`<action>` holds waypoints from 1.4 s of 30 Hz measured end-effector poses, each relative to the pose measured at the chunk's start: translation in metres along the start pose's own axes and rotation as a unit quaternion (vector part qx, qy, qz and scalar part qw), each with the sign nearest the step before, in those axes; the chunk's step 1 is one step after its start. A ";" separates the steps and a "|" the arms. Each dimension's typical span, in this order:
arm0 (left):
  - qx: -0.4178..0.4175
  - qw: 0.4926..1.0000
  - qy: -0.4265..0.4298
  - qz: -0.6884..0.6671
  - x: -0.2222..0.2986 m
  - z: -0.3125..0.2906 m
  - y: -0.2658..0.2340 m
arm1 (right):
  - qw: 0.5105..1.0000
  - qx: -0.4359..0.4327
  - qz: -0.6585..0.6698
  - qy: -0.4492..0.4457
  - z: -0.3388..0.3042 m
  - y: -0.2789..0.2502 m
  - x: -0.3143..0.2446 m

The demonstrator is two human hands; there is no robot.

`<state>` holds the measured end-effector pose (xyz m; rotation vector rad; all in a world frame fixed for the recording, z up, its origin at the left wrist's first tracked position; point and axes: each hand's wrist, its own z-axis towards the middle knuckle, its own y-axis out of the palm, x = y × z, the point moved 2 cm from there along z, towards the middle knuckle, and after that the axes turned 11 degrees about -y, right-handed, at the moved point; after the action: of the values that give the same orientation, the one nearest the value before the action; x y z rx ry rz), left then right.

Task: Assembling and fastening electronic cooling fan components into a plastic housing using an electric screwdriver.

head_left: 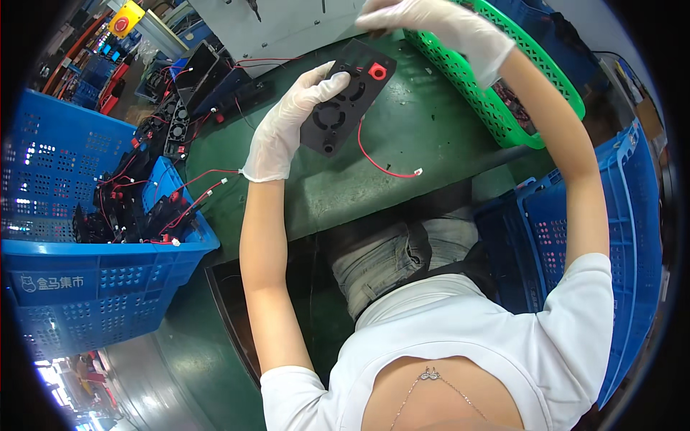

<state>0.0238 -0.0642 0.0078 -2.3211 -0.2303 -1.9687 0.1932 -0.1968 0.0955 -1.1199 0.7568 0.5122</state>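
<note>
My left hand (282,133), in a white glove, grips a flat black fan housing (350,106) by its left side, thumb across its face. The housing is tilted above the green tabletop and shows two round slotted vents. A red ring-shaped part (377,71) sits at its upper right corner. From its lower right side hangs a red wire (368,154) with a small white connector at the end. My right hand (453,32), also gloved, is raised at the top edge above the green basket. Its fingers reach left and look apart, with nothing visible in them; part of it is cut off.
The green basket (535,43) at the right holds small dark and red parts. At the left, a blue crate (108,269) carries several black fan units with red wires. More fans (177,122) lie at the table's far left. A grey panel (284,29) stands behind; blue crates (618,237) stand right.
</note>
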 end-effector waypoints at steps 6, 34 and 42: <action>-0.005 0.999 0.033 0.023 0.005 -0.003 0.004 | 0.977 -0.062 0.194 -0.056 -0.006 0.045 0.038; 0.009 0.991 0.084 0.105 -0.003 0.005 -0.012 | 0.963 -0.129 0.183 -0.151 -0.010 0.021 0.016; 0.012 0.991 0.106 0.081 0.001 0.000 -0.009 | 0.913 -0.075 0.382 -0.125 -0.023 0.036 0.028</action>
<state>0.0228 -0.0552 0.0084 -2.0250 -0.0461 -2.0949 0.1793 -0.2053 0.0470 -0.8398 0.9280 1.3693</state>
